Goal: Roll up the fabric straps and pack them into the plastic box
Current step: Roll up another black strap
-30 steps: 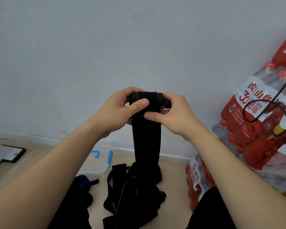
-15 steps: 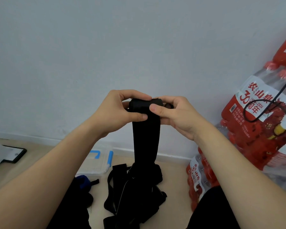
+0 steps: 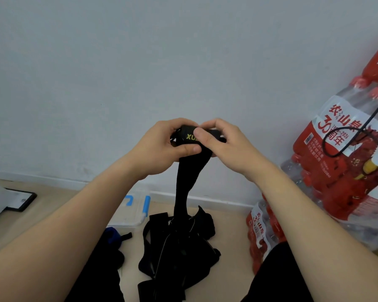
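Left hand (image 3: 162, 147) and right hand (image 3: 225, 147) are both gripping the rolled strap (image 3: 188, 136) in mid-air. Its tail (image 3: 186, 182) is hanging down to the strap heap (image 3: 177, 247) beside the box (image 3: 129, 212). The tail is bunching, so the roll is likely winding crooked, or snagging the heap and loosening.

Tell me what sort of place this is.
Probably a spare room or storage corner indoors: plain white wall, pale floor, and shrink-wrapped packs of bottled water stacked beside the wall.

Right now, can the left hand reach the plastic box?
Likely not yet: the left hand grips the strap roll with the right hand; the plastic box lies below, partly behind its forearm.
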Demonstrator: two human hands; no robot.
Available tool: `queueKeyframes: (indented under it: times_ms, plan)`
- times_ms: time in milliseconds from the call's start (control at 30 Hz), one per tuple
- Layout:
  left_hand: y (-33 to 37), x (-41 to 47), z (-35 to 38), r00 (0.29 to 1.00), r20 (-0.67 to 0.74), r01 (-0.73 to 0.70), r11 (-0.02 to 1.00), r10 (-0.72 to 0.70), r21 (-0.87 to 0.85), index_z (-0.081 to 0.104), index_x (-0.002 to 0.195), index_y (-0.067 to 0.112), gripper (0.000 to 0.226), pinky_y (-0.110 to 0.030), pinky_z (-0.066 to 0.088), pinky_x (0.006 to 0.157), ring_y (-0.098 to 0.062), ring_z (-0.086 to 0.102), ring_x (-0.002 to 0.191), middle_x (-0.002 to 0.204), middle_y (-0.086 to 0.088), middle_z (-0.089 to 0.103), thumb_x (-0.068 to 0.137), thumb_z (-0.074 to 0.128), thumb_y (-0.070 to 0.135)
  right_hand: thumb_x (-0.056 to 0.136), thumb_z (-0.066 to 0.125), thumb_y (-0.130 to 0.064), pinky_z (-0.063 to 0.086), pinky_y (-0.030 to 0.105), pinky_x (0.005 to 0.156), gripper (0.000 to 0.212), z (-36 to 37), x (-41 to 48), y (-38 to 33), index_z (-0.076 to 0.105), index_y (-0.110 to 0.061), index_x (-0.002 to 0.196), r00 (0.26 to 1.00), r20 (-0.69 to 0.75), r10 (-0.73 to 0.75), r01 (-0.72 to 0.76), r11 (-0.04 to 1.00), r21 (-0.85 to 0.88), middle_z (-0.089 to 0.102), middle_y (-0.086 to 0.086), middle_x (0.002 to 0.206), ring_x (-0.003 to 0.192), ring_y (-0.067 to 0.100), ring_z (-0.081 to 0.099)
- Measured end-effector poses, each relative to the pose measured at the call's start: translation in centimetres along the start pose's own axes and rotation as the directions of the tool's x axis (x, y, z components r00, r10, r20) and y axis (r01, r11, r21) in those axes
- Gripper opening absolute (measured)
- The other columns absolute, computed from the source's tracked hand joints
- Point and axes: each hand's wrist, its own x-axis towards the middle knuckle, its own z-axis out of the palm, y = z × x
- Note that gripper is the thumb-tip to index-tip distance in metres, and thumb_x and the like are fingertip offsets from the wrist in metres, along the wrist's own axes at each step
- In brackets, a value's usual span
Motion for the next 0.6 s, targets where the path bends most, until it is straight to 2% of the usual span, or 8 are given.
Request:
queueKeyframes:
  times_ms: [33, 100, 200, 267, 333, 367, 467, 600]
  plan:
    - [0.0, 0.0, 0.0, 1.0, -0.016, -0.01, 1.0, 0.01, 0.006, 0.074, 0.123, 0.021, 0.034, -0.028, 0.063, 0.084, -0.011, 0.074, 0.098, 0.104, 0.005, 0.078, 0.093, 0.084, 0.008, 0.09, 0.07, -0.068, 0.064, 0.052, 0.091, 0.054, 0.1, -0.1, 0.1, 0.074, -0.019, 0.112, 1.0, 0.018, 0.002, -0.001, 0.998, -0.066, 0.077, 0.01, 0.105, 0.097, 0.028, 0.076]
    - [0.1, 0.1, -0.2, 0.999, -0.032, -0.027, 0.999, 0.028, 0.037, 0.072, 0.123, 0.02, 0.037, -0.028, 0.061, 0.089, -0.01, 0.072, 0.098, 0.104, 0.004, 0.077, 0.091, 0.085, 0.005, 0.099, 0.071, -0.058, 0.066, 0.053, 0.085, 0.046, 0.2, -0.2, 0.3, 0.074, -0.013, 0.108, 0.999, 0.052, 0.013, -0.011, 0.999, -0.036, 0.078, 0.012, 0.097, 0.088, 0.027, 0.078]
    - [0.2, 0.0, -0.3, 0.999, -0.044, 0.011, 0.999, -0.01, 0.036, 0.067, 0.122, 0.026, 0.044, -0.029, 0.061, 0.087, -0.015, 0.071, 0.096, 0.108, -0.004, 0.074, 0.088, 0.084, 0.004, 0.091, 0.079, -0.054, 0.061, 0.032, 0.076, 0.035, 0.2, -0.4, 0.1, 0.072, -0.023, 0.105, 0.999, 0.016, -0.04, 0.04, 0.999, 0.0, 0.076, -0.005, 0.09, 0.084, 0.013, 0.074]
    - [0.5, 0.0, -0.4, 0.995, 0.002, 0.103, 0.993, -0.103, -0.061, 0.065, 0.124, 0.022, 0.043, -0.035, 0.063, 0.089, -0.015, 0.072, 0.095, 0.111, -0.009, 0.072, 0.084, 0.074, 0.012, 0.087, 0.083, -0.05, 0.053, 0.018, 0.075, 0.035, 0.5, -0.4, -0.1, 0.065, -0.027, 0.105, 0.996, -0.001, -0.093, 0.093, 0.995, 0.028, 0.075, -0.015, 0.092, 0.087, 0.002, 0.07]
    - [0.6, 0.1, -0.7, 0.981, 0.103, 0.182, 0.963, -0.164, -0.198, 0.067, 0.128, 0.009, 0.045, -0.044, 0.063, 0.097, -0.022, 0.074, 0.103, 0.116, -0.019, 0.072, 0.085, 0.067, 0.023, 0.089, 0.088, -0.04, 0.052, 0.013, 0.075, 0.036, 0.6, -0.4, 0.0, 0.059, -0.026, 0.106, 0.992, -0.001, -0.124, 0.124, 0.992, 0.031, 0.075, -0.011, 0.099, 0.092, 0.001, 0.069]
    - [0.6, 0.1, -0.7, 0.978, 0.133, 0.189, 0.954, -0.161, -0.231, 0.068, 0.129, 0.005, 0.043, -0.046, 0.063, 0.1, -0.025, 0.075, 0.107, 0.12, -0.023, 0.072, 0.092, 0.068, 0.028, 0.09, 0.089, -0.033, 0.051, 0.013, 0.075, 0.036, 0.5, -0.5, 0.0, 0.058, -0.026, 0.107, 0.99, 0.004, -0.139, 0.138, 0.99, 0.024, 0.074, -0.005, 0.103, 0.091, 0.0, 0.069]
    - [0.6, 0.0, -0.7, 0.989, 0.078, 0.139, 0.975, -0.127, -0.172, 0.07, 0.129, 0.009, 0.031, -0.046, 0.063, 0.101, -0.03, 0.076, 0.114, 0.123, -0.02, 0.074, 0.109, 0.065, 0.032, 0.088, 0.09, -0.023, 0.053, 0.014, 0.073, 0.041, 0.4, -0.5, -0.2, 0.057, -0.027, 0.112, 0.987, 0.028, -0.157, 0.158, 0.988, -0.001, 0.07, 0.003, 0.105, 0.083, -0.001, 0.068]
    - [0.3, -0.1, -0.7, 0.995, 0.029, 0.094, 0.989, -0.091, -0.118, 0.07, 0.128, 0.016, 0.023, -0.043, 0.061, 0.103, -0.025, 0.076, 0.114, 0.119, -0.011, 0.077, 0.106, 0.069, 0.021, 0.095, 0.072, -0.035, 0.061, 0.031, 0.076, 0.031, 0.1, -0.3, -0.8, 0.063, -0.017, 0.118, 0.994, 0.105, -0.019, -0.008, 0.968, 0.249, 0.073, 0.003, 0.098, 0.088, 0.015, 0.074]
